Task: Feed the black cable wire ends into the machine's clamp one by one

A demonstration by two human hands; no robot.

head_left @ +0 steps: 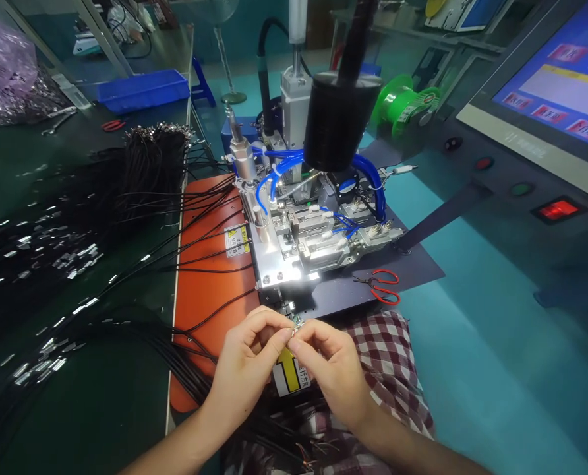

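Observation:
My left hand (252, 359) and my right hand (331, 359) meet in front of the machine. Thumb and forefinger of each are pinched together, and the fingertips nearly touch. Between them are the thin wires (294, 332) of a cable end, tiny and mostly covered by my fingers. Just beyond the fingertips is a small metal fixture (289, 307) at the machine's front edge. A yellow arrow label (288, 375) shows below my hands. Black cables (185, 369) run beneath my left wrist, and loose copper-coloured wire ends (306, 455) lie over the checked cloth (387, 343) on my lap.
The machine (314, 231) with blue air tubes stands ahead on a dark plate, a black lamp-like cylinder (341, 122) above. Red-handled snips (385, 287) lie right. Bundled black cables (150, 158) cover the left table, by an orange board (209, 277). A screen panel (546, 112) stands right.

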